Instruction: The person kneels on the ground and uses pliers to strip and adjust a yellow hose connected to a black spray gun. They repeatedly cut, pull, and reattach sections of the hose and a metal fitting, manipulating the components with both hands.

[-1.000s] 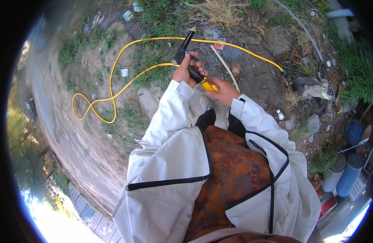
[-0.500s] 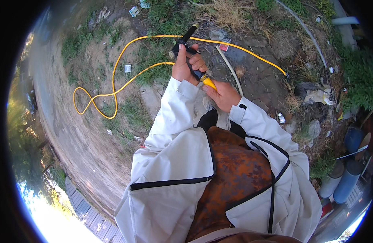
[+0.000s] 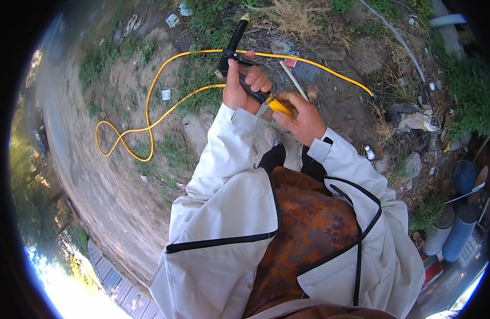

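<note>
My left hand (image 3: 244, 86) is closed around the dark grip of a black spray gun (image 3: 238, 36), whose long barrel points away and a little right, tipped with a brass-coloured end. A yellow fitting (image 3: 279, 108) sits at the grip's lower end. The thumb and fingers of my right hand (image 3: 303, 118) are closed around that fitting. A thin yellow hose (image 3: 149, 106) lies looped on the ground; one stretch runs up to my left hand and goes out of sight behind it. Whether it joins the gun is hidden.
Bare dirt with grass patches surrounds me. A pale pipe (image 3: 294, 81) lies just beyond my hands, and a grey hose (image 3: 396, 33) curves at the far right. Litter and a small white bottle (image 3: 369, 152) are scattered about. Blue cylinders (image 3: 460, 234) stand at the right.
The spray gun has shifted slightly left, its barrel showing longer. My right hand has moved a little right and down, with more of the yellow fitting exposed.
</note>
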`<move>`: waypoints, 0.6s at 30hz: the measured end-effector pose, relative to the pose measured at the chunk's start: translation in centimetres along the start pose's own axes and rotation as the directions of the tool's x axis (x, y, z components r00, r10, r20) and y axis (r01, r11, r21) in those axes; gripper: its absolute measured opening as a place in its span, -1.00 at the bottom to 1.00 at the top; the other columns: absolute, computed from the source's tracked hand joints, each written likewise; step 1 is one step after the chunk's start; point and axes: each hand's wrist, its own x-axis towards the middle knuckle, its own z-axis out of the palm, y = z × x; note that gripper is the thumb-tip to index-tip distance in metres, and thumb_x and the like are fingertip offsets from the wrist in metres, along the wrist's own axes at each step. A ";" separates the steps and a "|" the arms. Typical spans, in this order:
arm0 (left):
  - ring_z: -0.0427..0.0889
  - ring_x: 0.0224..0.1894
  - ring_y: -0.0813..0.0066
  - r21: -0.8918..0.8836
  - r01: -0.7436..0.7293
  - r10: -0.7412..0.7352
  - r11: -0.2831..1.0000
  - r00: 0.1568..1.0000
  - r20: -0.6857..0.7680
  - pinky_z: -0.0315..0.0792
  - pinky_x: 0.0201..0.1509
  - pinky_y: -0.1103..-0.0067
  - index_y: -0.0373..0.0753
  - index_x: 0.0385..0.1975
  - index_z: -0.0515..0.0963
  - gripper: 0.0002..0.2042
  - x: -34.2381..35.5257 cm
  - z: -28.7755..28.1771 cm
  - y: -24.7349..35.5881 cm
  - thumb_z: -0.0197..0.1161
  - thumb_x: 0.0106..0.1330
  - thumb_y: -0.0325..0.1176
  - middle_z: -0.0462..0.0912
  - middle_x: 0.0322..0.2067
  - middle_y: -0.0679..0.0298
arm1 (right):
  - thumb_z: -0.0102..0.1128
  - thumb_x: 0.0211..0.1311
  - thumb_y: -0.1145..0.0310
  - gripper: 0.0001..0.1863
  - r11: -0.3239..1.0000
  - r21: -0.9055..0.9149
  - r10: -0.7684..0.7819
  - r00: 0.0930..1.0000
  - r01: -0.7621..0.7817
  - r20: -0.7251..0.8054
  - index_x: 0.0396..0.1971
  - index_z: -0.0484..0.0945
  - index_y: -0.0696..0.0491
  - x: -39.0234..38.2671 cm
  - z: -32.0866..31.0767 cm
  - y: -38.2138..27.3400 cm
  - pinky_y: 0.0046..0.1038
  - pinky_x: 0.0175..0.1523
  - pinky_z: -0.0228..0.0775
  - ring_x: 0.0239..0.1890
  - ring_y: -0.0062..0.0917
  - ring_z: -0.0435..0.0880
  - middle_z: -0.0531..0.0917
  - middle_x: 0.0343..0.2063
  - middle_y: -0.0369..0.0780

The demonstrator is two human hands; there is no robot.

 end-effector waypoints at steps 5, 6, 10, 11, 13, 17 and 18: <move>0.25 -0.58 0.54 0.254 -0.074 0.068 0.964 0.997 0.032 0.29 -0.37 0.46 -0.13 0.13 0.34 -0.55 -0.4 1.1 -0.7 -0.10 0.48 0.08 0.23 -0.62 0.42 | 0.23 0.27 0.16 -0.66 0.962 0.107 0.265 0.956 -0.252 -0.128 -0.32 0.51 0.19 -0.6 -0.7 -0.8 -0.44 -0.35 0.45 -0.46 -0.57 0.59 0.58 -0.53 -0.25; 0.26 -0.58 0.53 0.322 -0.098 0.088 0.942 0.995 0.046 0.31 -0.36 0.45 -0.14 0.15 0.31 -0.54 -0.5 1.4 -1.3 -0.10 0.48 0.07 0.24 -0.62 0.41 | 0.24 0.27 0.16 -0.66 0.918 0.160 0.374 0.926 -0.363 -0.041 -0.35 0.52 0.19 -0.8 -1.0 -0.6 -0.47 -0.37 0.44 -0.49 -0.60 0.57 0.57 -0.55 -0.26; 0.32 -0.53 0.50 0.505 -0.175 0.103 0.845 0.981 0.167 0.37 -0.30 0.44 -0.23 0.23 0.20 -0.54 -0.6 2.4 -4.0 -0.09 0.51 -0.04 0.28 -0.60 0.35 | 0.24 0.25 0.22 -0.70 0.796 0.297 0.538 0.841 -0.527 0.052 -0.48 0.55 0.18 -1.7 -1.7 0.6 -0.51 -0.47 0.40 -0.62 -0.65 0.51 0.57 -0.63 -0.27; 0.29 -0.53 0.54 0.570 -0.163 0.089 0.805 0.984 0.155 0.30 -0.28 0.47 -0.24 0.22 0.18 -0.50 -0.5 2.9 -5.3 -0.09 0.49 0.02 0.25 -0.61 0.39 | 0.23 0.25 0.24 -0.72 0.783 0.356 0.536 0.844 -0.510 0.030 -0.48 0.56 0.19 -2.3 -1.8 1.3 -0.51 -0.47 0.40 -0.61 -0.64 0.52 0.57 -0.62 -0.27; 0.31 -0.52 0.52 0.622 -0.169 0.081 0.765 0.983 0.167 0.30 -0.28 0.48 -0.25 0.24 0.16 -0.48 -0.3 2.7 -7.2 -0.06 0.49 0.00 0.27 -0.61 0.38 | 0.20 0.24 0.30 -0.76 0.787 0.391 0.516 0.856 -0.476 0.003 -0.45 0.56 0.19 -3.2 -3.0 3.2 -0.51 -0.46 0.40 -0.60 -0.63 0.54 0.58 -0.61 -0.27; 0.33 -0.52 0.53 0.604 -0.136 0.077 0.785 0.990 0.122 0.34 -0.30 0.49 -0.28 0.25 0.15 -0.47 0.8 2.4 -10.7 0.02 0.47 -0.04 0.28 -0.60 0.37 | 0.18 0.25 0.32 -0.79 0.782 0.367 0.522 0.851 -0.504 0.055 -0.38 0.56 0.19 -4.6 -6.2 5.6 -0.50 -0.44 0.43 -0.58 -0.61 0.56 0.58 -0.59 -0.27; 0.33 -0.53 0.54 0.605 -0.144 0.096 0.783 0.989 0.112 0.37 -0.31 0.50 -0.30 0.24 0.16 -0.47 1.4 2.5 -11.8 0.06 0.46 -0.08 0.29 -0.60 0.37 | 0.18 0.25 0.33 -0.80 0.773 0.372 0.541 0.840 -0.514 0.037 -0.37 0.56 0.19 -5.1 -7.4 6.7 -0.49 -0.44 0.43 -0.57 -0.62 0.56 0.58 -0.58 -0.26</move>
